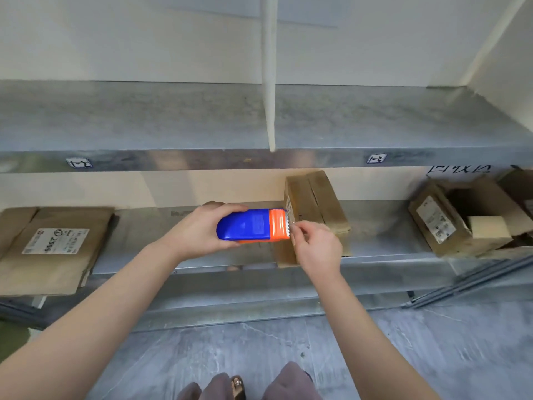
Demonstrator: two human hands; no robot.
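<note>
A blue and orange tape dispenser (251, 225) is held level in front of the lower metal shelf (383, 241). My left hand (202, 229) grips its blue body from the left. At the toothed orange end, my right hand (314, 249) pinches the clear tape end between thumb and fingers. Just behind the dispenser's tip stands a small closed cardboard box (315, 203) on the shelf, with a label on its near side.
Flattened cardboard with a shipping label (54, 243) lies on the shelf at left. An open carton holding smaller boxes (461, 217) sits at right. The upper shelf (202, 119) is split by a white divider (269, 82). Grey tiled floor lies below.
</note>
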